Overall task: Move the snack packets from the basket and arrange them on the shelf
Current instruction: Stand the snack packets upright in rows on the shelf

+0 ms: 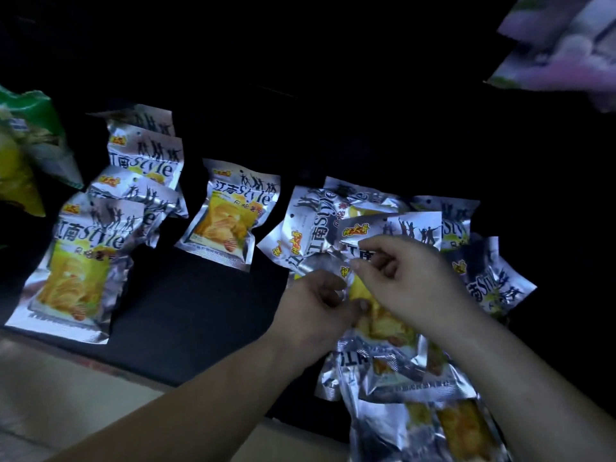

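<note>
Several silver snack packets with yellow chip pictures lie on a dark shelf point(200, 311). A stack of them point(86, 261) sits at the left and a single packet point(230, 215) lies in the middle. A loose heap point(466, 248) spreads at the right. My left hand point(316, 305) and my right hand point(406, 278) meet over this heap. Both pinch the top edge of one silver packet point(376, 315) that hangs down toward me. No basket is in view.
A green and yellow bag point(23, 155) stands at the far left. A pale purple packet point(560, 45) shows at the top right corner. The shelf's front edge runs above a light floor point(66, 395) at the lower left.
</note>
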### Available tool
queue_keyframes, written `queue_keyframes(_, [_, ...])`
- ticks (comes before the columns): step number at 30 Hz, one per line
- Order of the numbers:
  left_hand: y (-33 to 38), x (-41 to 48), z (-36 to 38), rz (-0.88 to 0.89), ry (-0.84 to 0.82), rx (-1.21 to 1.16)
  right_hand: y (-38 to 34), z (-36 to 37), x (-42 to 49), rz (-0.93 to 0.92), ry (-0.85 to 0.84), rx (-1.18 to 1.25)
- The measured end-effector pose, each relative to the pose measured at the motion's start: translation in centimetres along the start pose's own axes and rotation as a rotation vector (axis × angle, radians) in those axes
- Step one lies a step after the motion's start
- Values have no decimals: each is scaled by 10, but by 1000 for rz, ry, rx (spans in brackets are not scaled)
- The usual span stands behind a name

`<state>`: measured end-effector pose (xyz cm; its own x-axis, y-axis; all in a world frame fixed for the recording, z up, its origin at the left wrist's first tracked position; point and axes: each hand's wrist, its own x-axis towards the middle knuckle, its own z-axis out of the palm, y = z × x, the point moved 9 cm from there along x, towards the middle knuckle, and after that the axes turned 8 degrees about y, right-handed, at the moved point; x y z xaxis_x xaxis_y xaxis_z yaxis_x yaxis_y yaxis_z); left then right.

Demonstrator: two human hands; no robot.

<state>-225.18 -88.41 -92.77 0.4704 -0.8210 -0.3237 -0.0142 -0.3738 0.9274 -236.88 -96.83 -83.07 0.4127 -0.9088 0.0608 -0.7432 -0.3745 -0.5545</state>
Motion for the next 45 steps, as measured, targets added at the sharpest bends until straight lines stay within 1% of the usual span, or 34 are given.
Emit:
queue_keyframes(2, [-3, 8, -2, 6, 64, 84, 10, -6, -3, -4, 64, 112])
queue_keyframes(3, [-4, 9, -1, -3, 60, 100, 14, -12, -5, -21, 118, 134])
queue_keyframes(5, [-5, 7, 6, -36, 29, 9, 16, -25, -8, -55, 223, 122])
queue_keyframes(8, [1, 5, 0, -89, 5, -133, 15, -32, -8, -89, 315, 52])
queue_keyframes(11, [8, 11, -26, -77, -1, -135, 5, -35, -5, -113, 369, 54])
queue_keyframes(13, [13, 11, -36, -52, 7, -103, -3, -29, -1, -128, 352, -12])
queue_keyframes(15, [14, 2, -25, -62, -54, -123, -5, -18, 9, -121, 291, -178])
queue_keyframes(17, [10, 0, -6, -48, -80, -82, 0, -12, 20, -79, 245, -265])
queue_keyframes(19, [9, 4, 3, -17, -29, -49, 6, -10, 32, -39, 223, -296])
queue_keyframes(21, [11, 9, 1, -28, 35, -91, 8, -10, 40, -31, 215, -314])
queue_keyframes(23, [18, 9, -5, 5, 22, -122, 8, -14, 43, -26, 255, -271])
queue_keyframes(26, [30, 0, -26, 91, -64, -155, -4, -18, 37, -26, 292, -97])
queue_keyframes(27, [30, -1, -38, 94, -77, -150, -11, -16, 34, -24, 269, -46])
queue_keyframes(30, [19, 1, -81, 73, -33, -69, -39, -6, 26, -42, 174, 115])
queue_keyframes(33, [22, -3, -99, 154, -56, -43, -65, 11, 23, -44, 99, 207])
queue_keyframes(36, [22, -3, -116, 213, 21, -49, -79, 27, 25, -40, 85, 285])
queue_keyframes(38, [12, 3, -129, 175, 49, -79, -81, 36, 28, -3, 72, 340])
queue_keyframes(41, [-9, 11, -148, 16, 63, -274, -77, 52, 32, 64, 48, 393])
queue_keyframes(42, [-14, 12, -153, 1, 65, -302, -78, 60, 32, 77, 31, 420])
queue_keyframes(44, [-22, 12, -162, 15, 74, -260, -82, 74, 31, 48, 33, 407])
queue_keyframes(45, [-27, 12, -166, 18, 90, -212, -88, 80, 32, -4, 43, 338])
